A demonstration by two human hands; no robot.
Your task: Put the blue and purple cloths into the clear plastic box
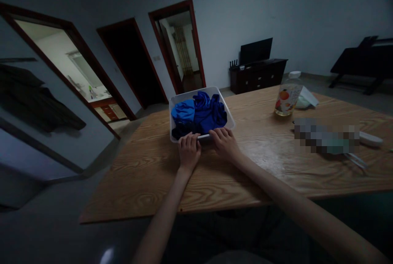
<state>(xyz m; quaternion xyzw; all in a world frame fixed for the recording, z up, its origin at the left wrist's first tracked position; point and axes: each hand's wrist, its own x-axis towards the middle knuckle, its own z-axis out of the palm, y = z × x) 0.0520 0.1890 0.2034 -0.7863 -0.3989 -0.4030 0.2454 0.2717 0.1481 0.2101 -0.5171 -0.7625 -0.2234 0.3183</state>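
1. I see a white tray on the wooden desk, close to its far left edge. Inside it lie blue clothes, crumpled, with one lighter blue piece at the left and darker ones at the right.
2. The left hand lies palm down on the desk, and its fingers reach the near rim of the tray. They are held together and rest flat; they are not clamped on anything.
3. The right hand lies just beside the left one, also palm down. Its fingers are a little apart and touch the same near rim, at the side of the dark blue cloth.
4. Further right on the desk stands a bottle with fruit pictures on its label, well apart from the tray. Just behind it is a white bowl.
5. Behind the desk I see a dark cabinet with a screen on it, against the wall.
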